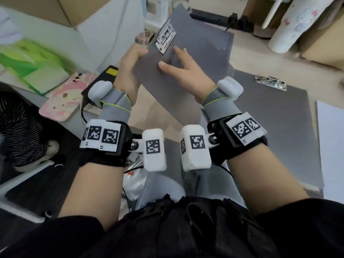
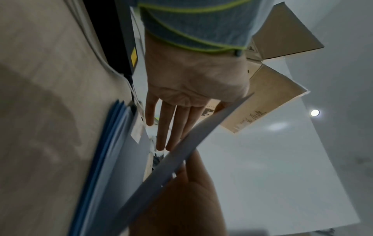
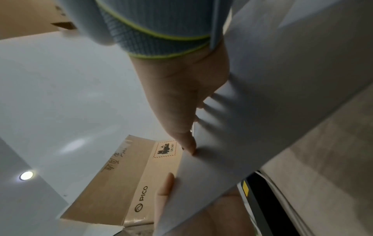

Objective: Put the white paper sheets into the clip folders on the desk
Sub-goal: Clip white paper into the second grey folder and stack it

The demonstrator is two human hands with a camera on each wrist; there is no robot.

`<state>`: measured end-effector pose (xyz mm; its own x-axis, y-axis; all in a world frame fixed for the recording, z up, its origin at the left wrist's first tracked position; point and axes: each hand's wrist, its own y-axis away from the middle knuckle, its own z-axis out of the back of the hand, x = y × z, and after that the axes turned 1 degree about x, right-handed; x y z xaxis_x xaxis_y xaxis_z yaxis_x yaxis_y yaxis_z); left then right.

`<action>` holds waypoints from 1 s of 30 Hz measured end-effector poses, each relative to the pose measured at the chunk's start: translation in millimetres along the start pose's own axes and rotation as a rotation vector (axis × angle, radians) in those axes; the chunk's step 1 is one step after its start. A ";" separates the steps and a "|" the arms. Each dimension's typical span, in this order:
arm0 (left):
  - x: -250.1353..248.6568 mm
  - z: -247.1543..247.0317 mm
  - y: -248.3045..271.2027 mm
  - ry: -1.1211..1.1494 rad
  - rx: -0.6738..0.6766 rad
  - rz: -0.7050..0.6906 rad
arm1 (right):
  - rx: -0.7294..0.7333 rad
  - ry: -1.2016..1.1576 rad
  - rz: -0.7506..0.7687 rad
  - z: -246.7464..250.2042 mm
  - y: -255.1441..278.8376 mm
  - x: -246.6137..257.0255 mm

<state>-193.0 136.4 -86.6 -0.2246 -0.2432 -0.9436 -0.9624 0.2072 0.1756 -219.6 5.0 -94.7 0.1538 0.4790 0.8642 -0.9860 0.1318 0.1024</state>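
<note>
I hold a grey clip folder tilted up above the desk, its metal clip at the far end. My left hand grips its left edge with the thumb on top; in the left wrist view the fingers lie straight beneath the folder's edge. My right hand holds the folder near the middle, thumb and forefinger on top. In the right wrist view, finger shadows show through the folder leaf. A second grey folder lies flat at right, white paper sheets beside it.
Cardboard boxes stand at the back left. A green bag, a phone in a pink case and a black device with a yellow label lie at left. A white cartoon bottle stands at back right.
</note>
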 end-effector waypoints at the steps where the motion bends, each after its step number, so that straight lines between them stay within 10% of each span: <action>1: -0.4 3.7 -0.5 -0.017 -0.015 -0.005 | 0.009 0.012 -0.018 -4.7 -3.3 -1.0; 18: 29.8 64.7 -13.9 -0.742 0.036 0.121 | 0.130 0.219 -0.131 -34.5 -16.0 -19.9; 25: 36.6 54.5 -25.2 -0.890 -0.096 0.115 | -0.244 0.150 -0.001 -3.8 -11.9 -34.1; 30: 37.7 43.9 -34.1 -0.939 -0.148 0.012 | -0.327 0.410 -0.196 15.1 -18.2 -62.4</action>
<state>-161.9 161.8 -140.5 -0.0819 0.6324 -0.7703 -0.9849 0.0668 0.1596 -212.3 -40.4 -143.1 0.4088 0.7080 0.5758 -0.8751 0.4831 0.0272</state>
